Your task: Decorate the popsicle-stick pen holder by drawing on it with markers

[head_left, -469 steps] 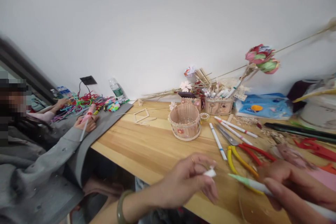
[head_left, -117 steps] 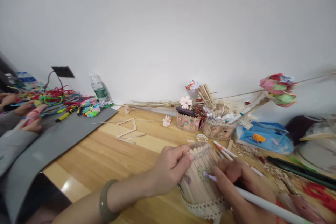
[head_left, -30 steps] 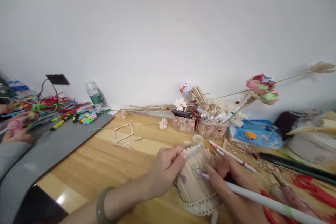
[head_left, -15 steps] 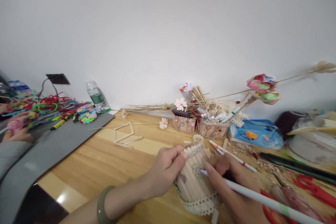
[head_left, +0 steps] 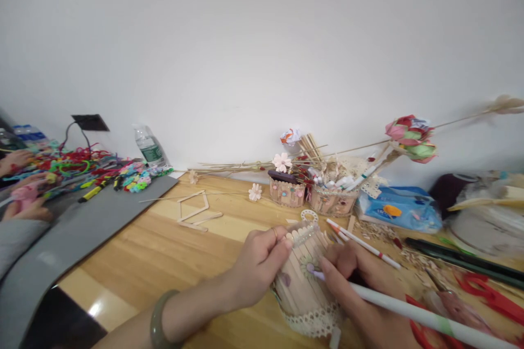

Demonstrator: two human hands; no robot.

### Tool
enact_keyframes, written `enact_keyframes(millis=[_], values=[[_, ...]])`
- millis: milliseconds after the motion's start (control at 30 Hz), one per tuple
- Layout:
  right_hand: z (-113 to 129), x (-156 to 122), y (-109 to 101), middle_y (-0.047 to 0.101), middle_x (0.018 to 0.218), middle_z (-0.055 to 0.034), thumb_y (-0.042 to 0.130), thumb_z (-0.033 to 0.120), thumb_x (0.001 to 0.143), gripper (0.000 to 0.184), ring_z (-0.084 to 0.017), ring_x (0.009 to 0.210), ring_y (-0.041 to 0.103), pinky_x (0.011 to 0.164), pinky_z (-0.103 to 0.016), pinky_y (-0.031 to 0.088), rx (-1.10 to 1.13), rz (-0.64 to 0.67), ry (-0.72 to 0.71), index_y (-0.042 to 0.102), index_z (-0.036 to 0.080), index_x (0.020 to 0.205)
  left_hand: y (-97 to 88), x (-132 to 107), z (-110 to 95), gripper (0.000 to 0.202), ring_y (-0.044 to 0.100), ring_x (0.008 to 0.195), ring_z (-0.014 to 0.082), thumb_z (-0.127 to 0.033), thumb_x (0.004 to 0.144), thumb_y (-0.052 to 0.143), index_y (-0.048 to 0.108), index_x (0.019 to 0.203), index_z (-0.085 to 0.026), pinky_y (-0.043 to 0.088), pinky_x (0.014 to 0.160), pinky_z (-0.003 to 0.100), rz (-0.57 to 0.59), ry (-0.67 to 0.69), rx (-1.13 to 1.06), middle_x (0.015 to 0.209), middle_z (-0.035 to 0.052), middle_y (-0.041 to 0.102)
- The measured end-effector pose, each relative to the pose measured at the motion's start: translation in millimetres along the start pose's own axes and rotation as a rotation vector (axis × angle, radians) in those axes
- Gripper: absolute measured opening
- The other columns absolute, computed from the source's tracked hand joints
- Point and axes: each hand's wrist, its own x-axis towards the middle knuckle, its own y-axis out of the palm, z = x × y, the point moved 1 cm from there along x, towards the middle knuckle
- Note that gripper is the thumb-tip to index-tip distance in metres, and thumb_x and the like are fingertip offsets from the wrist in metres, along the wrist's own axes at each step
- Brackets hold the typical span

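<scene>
A round pot made of ice-lolly sticks (head_left: pixel 301 283), trimmed with white lace at its base, lies tilted on the wooden table (head_left: pixel 172 251). My left hand (head_left: pixel 257 267) is closed around its rim, thumb on top. My right hand (head_left: pixel 360 289) grips a long white marker pen (head_left: pixel 413 313). The pen's purple tip touches a small flower drawn on the pot's side.
Loose marker pens (head_left: pixel 364 244), two decorated stick pots (head_left: pixel 329 200), a blue tissue pack (head_left: pixel 399 208), paper flowers (head_left: pixel 409 136) and red scissors (head_left: pixel 489 292) crowd the right. A stick frame (head_left: pixel 196 211) and water bottle (head_left: pixel 149 147) lie left. Another person's hands (head_left: pixel 24 202) work on a grey mat.
Since the earliest frame I have picked up the stick pot and put the pen tip to it. Over the last second the tip has shifted only slightly on the flower.
</scene>
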Motion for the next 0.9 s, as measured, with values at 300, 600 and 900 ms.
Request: enact_keyframes(millis=[300,600,900], values=[[21,4,-9,0.050,0.051,0.0024,0.052,0.030,0.082,0.030,-0.015,0.047,0.050,0.043,-0.028,0.043,0.014,0.077,0.041,0.042,0.025,0.053,0.9,1,1,0.035,0.046,0.040,0.0076,-0.045,0.085,0.038,0.037,0.061,-0.019,0.035,0.038,0.016,-0.005,0.000,0.011,0.048,-0.0059,0.036],[24,7,-14,0.053,0.053,0.0014,0.052,0.028,0.081,0.026,-0.016,0.049,0.052,0.046,-0.028,0.047,0.005,0.134,0.041,0.045,0.026,0.055,0.0,0,0,0.035,0.045,0.041,0.0079,-0.044,0.085,0.037,0.038,0.061,-0.019,0.035,0.039,0.017,-0.010,0.009,0.031,0.049,-0.0052,0.037],[-5,-4,0,0.051,0.058,0.0046,0.052,0.032,0.085,0.024,-0.009,0.049,0.047,0.047,-0.023,0.042,-0.040,0.083,0.003,0.051,0.019,0.064,0.5,1,1,0.036,0.043,0.041,0.0072,-0.047,0.084,0.038,0.039,0.062,-0.018,0.036,0.039,0.016,-0.007,-0.012,-0.001,0.051,-0.0054,0.037]])
